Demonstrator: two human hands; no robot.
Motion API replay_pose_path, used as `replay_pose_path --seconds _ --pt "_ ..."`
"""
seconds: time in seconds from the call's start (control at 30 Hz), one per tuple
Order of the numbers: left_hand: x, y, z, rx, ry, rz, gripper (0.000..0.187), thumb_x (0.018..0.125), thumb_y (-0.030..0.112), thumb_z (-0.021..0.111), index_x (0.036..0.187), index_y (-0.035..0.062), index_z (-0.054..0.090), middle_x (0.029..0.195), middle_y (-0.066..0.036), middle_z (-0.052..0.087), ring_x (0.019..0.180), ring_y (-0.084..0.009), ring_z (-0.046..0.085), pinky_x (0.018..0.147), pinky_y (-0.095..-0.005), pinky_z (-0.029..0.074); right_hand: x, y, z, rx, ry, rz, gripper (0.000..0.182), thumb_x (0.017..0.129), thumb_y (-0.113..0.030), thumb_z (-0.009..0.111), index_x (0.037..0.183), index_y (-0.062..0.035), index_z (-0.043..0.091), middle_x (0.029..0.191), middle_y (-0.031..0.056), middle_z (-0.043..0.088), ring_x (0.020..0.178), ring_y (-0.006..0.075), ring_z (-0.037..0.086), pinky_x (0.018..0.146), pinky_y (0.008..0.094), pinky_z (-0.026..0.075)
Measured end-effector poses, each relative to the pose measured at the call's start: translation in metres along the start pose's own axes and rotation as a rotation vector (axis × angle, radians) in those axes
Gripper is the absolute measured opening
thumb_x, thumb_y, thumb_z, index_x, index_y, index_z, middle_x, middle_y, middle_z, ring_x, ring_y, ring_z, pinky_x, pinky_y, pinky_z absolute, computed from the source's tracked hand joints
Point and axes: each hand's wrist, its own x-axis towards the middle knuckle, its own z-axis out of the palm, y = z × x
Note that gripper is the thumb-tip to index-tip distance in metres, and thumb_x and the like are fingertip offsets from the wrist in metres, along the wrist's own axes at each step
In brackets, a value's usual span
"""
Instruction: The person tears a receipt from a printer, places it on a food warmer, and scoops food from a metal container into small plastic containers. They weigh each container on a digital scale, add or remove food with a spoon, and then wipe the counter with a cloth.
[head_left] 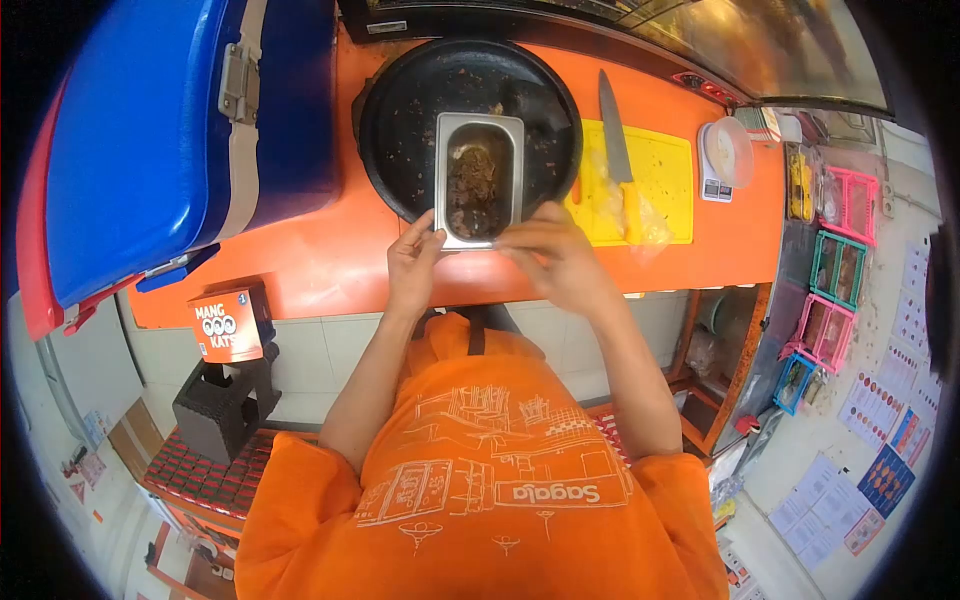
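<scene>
A rectangular stainless steel food pan [440,150] is held level over the near part of a large round black pan [400,130]. Dark brown chopped, meat-like food [475,180] lies inside the steel pan. My left hand [412,265] grips the near left corner of its rim between thumb and fingers. At the near right corner is my right hand [552,255], slightly blurred, its fingers apart and nothing visible in them. Whether its fingertips touch the rim I cannot make out. Small food bits dot the black pan's surface.
To the right, a knife [615,130] with a yellow handle lies on a yellow cutting board [665,185] beside crumpled clear plastic [650,225]. Farther right sits a small scale [715,185] with a bowl. A big blue cooler [150,130] stands left; a glass-fronted cabinet [760,50] is behind.
</scene>
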Motion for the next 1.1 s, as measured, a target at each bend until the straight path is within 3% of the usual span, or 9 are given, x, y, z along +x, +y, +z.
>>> replay_pose_path --seconds 0.13,0.2,0.43,0.5,0.53,0.7,0.93,1.03,1.1 --pt "-0.001 0.009 0.006 0.074 0.007 -0.030 0.040 0.089 0.007 0.059 0.126 -0.0072 0.050 0.081 0.001 0.056 0.077 -0.0072 0.055 0.077 -0.0242 0.051 0.020 0.017 0.013 -0.212 -0.123 0.053 0.014 0.074 -0.004 0.070 0.088 -0.0074 0.070 0.091 0.0032 0.068 0.079 0.0225 0.050 0.076 0.0321 0.041" --pt "0.003 0.007 0.006 -0.008 0.000 -0.028 0.040 0.089 0.006 0.060 0.126 -0.0077 0.050 0.081 0.000 0.056 0.077 -0.0080 0.056 0.077 -0.0248 0.051 0.025 0.021 0.018 -0.384 0.053 -0.146 0.015 0.073 -0.003 0.070 0.087 -0.0084 0.069 0.091 0.0029 0.068 0.079 0.0225 0.050 0.077 0.0315 0.039" --pt "-0.004 0.008 0.004 0.060 -0.005 -0.001 0.042 0.089 0.007 0.060 0.126 -0.0078 0.049 0.079 0.000 0.055 0.076 -0.0084 0.057 0.078 -0.0276 0.054 0.027 0.006 -0.003 -0.149 0.296 -0.101 0.016 0.073 -0.003 0.070 0.087 -0.0094 0.069 0.094 0.0031 0.068 0.080 0.0233 0.051 0.077 0.0324 0.041" --pt "-0.004 0.016 0.009 0.023 0.010 -0.038 0.041 0.089 0.007 0.060 0.126 -0.0067 0.050 0.078 0.001 0.055 0.076 -0.0084 0.057 0.078 -0.0283 0.055 0.020 -0.013 -0.006 -0.316 -0.096 0.075 0.016 0.074 -0.003 0.070 0.089 -0.0095 0.069 0.094 0.0033 0.068 0.079 0.0232 0.052 0.077 0.0324 0.042" --pt "-0.002 0.013 0.007 0.020 0.008 -0.037 0.041 0.089 0.007 0.060 0.126 -0.0067 0.050 0.078 0.001 0.055 0.076 -0.0084 0.057 0.078 -0.0283 0.055 0.020 -0.010 0.000 -0.319 -0.095 0.076 0.016 0.074 -0.003 0.070 0.089 -0.0095 0.069 0.094 0.0033 0.068 0.079 0.0232 0.052 0.077 0.0324 0.042" --pt "-0.003 0.011 0.005 0.073 0.001 -0.034 0.041 0.089 0.005 0.059 0.127 -0.0064 0.049 0.083 -0.003 0.059 0.078 -0.0106 0.060 0.079 -0.0305 0.056 0.024 0.029 0.019 -0.257 0.174 -0.178 0.017 0.075 -0.004 0.070 0.091 -0.0093 0.069 0.094 0.0032 0.068 0.080 0.0232 0.053 0.077 0.0314 0.042" --pt "-0.011 0.012 0.010 0.047 -0.018 -0.007 0.039 0.089 0.004 0.058 0.126 -0.0060 0.050 0.085 -0.004 0.060 0.078 -0.0104 0.060 0.079 -0.0292 0.056 0.044 0.024 0.006 -0.209 0.287 -0.209 0.019 0.075 -0.003 0.070 0.093 -0.0057 0.067 0.092 0.0064 0.068 0.082 0.0250 0.054 0.075 0.0332 0.044" --pt "-0.012 0.015 0.012 0.032 0.000 -0.003 0.039 0.089 0.005 0.059 0.125 -0.0059 0.051 0.085 -0.004 0.061 0.078 -0.0105 0.059 0.078 -0.0282 0.055 0.025 0.006 0.027 -0.313 0.165 -0.129 0.018 0.078 -0.002 0.067 0.096 -0.0044 0.067 0.092 0.0102 0.067 0.082 0.0272 0.055 0.074 0.0346 0.045" --pt "-0.013 0.006 0.010 0.080 0.011 -0.045 0.040 0.088 0.006 0.061 0.125 -0.0057 0.051 0.084 -0.003 0.061 0.078 -0.0098 0.059 0.077 -0.0264 0.053 0.002 -0.011 0.044 -0.245 0.327 0.099 0.015 0.082 -0.002 0.064 0.097 -0.0028 0.067 0.093 0.0130 0.066 0.084 0.0265 0.058 0.076 0.0335 0.046"
